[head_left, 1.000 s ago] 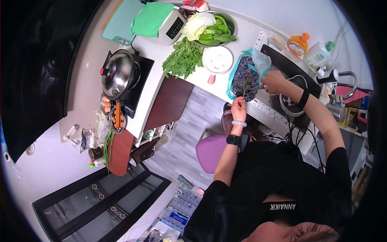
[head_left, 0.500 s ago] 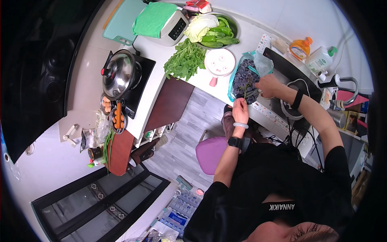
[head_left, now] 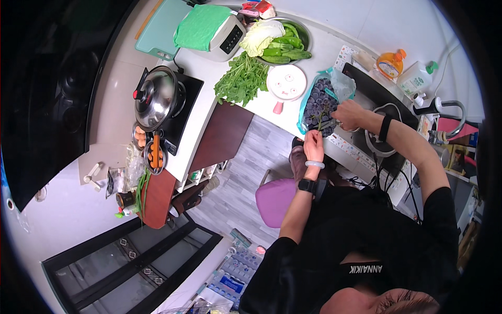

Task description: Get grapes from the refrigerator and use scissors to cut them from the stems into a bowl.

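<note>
Dark purple grapes lie in an open teal-edged plastic bag on the counter beside the sink. At the bag's near end, my left hand pinches a green grape stem. My right hand is closed at the bag's right side, around what look like small grey scissors. Their blades point left at the stem; the handles are mostly hidden by my fingers.
Left of the bag are a white round pan, leafy greens and a metal bowl of vegetables. The sink with its faucet is to the right. A lidded wok and eggs stand farther left.
My right hand has shifted slightly, and the grey blades now show more plainly beside the stem. My left hand keeps its pinch with little movement. The whole view has shifted slightly.
</note>
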`<state>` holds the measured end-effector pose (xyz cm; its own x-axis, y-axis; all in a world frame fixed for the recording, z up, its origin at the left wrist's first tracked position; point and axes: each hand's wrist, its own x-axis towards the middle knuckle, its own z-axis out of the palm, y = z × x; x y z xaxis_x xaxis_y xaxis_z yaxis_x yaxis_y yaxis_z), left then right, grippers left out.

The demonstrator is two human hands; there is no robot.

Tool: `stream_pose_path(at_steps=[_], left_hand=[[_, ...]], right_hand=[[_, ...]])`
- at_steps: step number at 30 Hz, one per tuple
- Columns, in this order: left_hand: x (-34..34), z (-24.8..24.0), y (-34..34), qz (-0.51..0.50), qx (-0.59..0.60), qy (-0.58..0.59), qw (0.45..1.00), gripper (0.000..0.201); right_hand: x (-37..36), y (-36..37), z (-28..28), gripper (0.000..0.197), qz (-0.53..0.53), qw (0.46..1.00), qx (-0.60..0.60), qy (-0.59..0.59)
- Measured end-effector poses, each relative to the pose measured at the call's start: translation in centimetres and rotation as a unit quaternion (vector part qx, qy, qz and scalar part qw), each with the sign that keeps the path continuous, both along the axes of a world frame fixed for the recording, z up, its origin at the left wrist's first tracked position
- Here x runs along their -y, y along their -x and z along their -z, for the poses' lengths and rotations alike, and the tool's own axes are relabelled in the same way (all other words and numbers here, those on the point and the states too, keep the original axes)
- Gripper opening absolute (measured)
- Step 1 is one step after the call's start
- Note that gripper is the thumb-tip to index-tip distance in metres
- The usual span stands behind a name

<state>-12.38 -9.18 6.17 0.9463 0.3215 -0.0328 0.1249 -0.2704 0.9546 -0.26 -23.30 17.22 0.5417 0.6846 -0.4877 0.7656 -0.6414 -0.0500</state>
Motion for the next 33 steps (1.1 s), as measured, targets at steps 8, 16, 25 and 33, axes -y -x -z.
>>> stream_pose_path(at_steps=[8, 16, 25, 33], left_hand=[[1.0, 0.5, -0.4, -0.047, 0.011, 0.002, 0.999, 0.011], [0.9, 1.6, 0.0, -0.053, 0.018, -0.010, 0.998, 0.011], [1.2, 2.6, 0.3, -0.056, -0.041, 0.182, 0.981, 0.020], [2.4, 4.6, -0.4, -0.113, -0.025, 0.213, 0.970, 0.008]], right_hand=[[0.6, 0.0, 0.7, 0.027, -0.019, 0.999, -0.004, 0.026], [1.1, -0.2, 1.0, 0.019, -0.016, 1.000, 0.017, 0.009], [3.5, -0.2, -0.6, 0.021, 0.074, 0.996, -0.017, 0.055], [8.3, 3.6, 1.6, 0.023, 0.255, 0.947, -0.161, -0.109]])
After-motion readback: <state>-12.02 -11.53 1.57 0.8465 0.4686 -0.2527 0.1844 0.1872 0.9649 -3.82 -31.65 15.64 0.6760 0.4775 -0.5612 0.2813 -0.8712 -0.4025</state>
